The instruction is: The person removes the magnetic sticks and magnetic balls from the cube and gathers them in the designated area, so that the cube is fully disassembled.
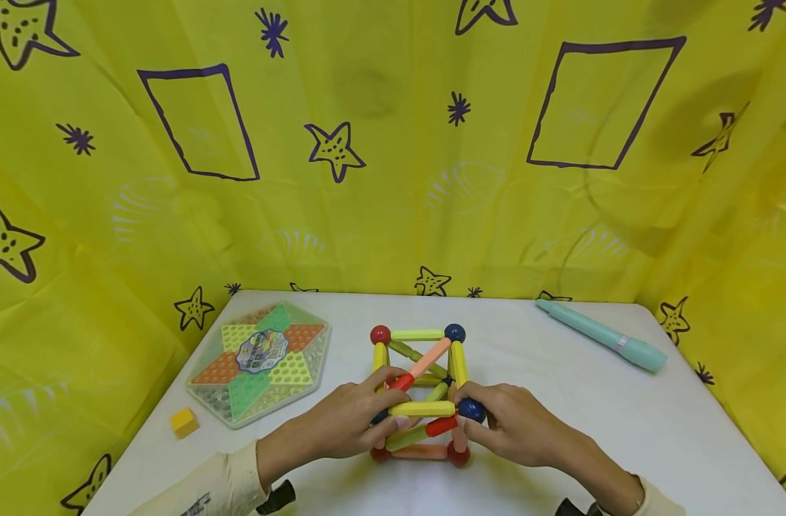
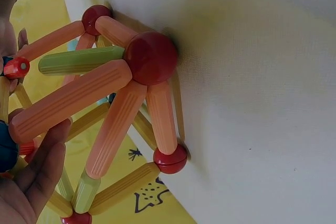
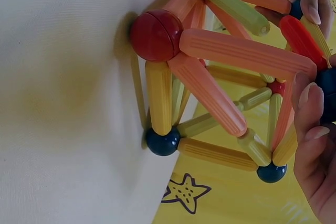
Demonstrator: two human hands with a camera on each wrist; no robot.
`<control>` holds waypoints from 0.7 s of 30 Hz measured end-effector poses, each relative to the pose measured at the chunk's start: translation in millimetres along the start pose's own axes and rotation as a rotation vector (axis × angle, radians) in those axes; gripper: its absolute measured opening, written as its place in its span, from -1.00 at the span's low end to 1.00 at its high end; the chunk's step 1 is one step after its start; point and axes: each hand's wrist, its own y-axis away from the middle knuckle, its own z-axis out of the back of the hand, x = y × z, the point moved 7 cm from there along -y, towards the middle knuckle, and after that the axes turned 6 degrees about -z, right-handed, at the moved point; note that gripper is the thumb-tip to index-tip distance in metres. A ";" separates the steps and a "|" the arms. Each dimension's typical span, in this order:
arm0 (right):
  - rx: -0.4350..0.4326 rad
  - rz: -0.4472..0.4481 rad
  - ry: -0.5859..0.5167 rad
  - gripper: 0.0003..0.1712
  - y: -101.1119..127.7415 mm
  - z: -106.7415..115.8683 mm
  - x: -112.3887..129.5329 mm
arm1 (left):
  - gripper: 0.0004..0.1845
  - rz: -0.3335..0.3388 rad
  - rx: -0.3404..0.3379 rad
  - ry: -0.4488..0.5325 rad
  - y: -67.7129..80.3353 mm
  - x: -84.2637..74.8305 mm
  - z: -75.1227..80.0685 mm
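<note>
both hands (image 1: 347, 419) grip the rod-and-ball cube (image 1: 421, 355) (on table).

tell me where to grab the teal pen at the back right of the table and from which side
Grip the teal pen around its thicker barrel near the silver ring, coming from above. It lies flat and diagonal on the table with open space around it, so fingers fit across its width.

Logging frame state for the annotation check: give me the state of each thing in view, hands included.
Rod-and-ball cube: assembled, standing on the table, held from both sides.
Left hand: grips the cube's near left corner.
Right hand: grips the near right corner at a blue ball.
Checkers box: lid on, flat on the table.
Teal pen: capped, lying flat.
Yellow block: loose, near the table edge.
</note>
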 end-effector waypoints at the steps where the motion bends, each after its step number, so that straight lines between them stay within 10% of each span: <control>1: 0.001 0.003 -0.003 -0.79 0.4 0.0 0.0 | -0.67 0.000 0.001 0.001 0.0 0.0 -0.1; 21: 0.043 0.040 -0.197 -0.79 0.4 -0.1 -4.1 | -0.71 -0.017 -0.010 0.000 -0.2 -0.5 1.4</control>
